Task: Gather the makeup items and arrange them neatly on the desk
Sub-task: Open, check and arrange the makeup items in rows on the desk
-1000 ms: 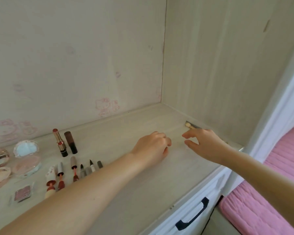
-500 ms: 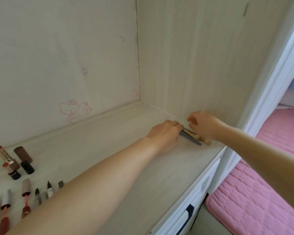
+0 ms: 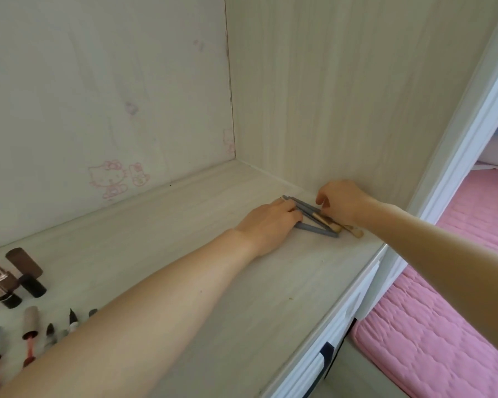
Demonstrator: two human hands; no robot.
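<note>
Lipsticks (image 3: 18,271) stand on the tabletop (image 3: 161,242) far left of the left hand (image 3: 266,222), which presses grey makeup brushes (image 3: 316,228) flat; just right, the right hand (image 3: 341,202) pinches their bristle ends, beside the pink bed (image 3: 431,334)

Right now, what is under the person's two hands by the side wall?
Grey makeup brushes lie fanned on the desk under the left hand and right hand; tan bristles show. How many the hands cover cannot be seen.
</note>
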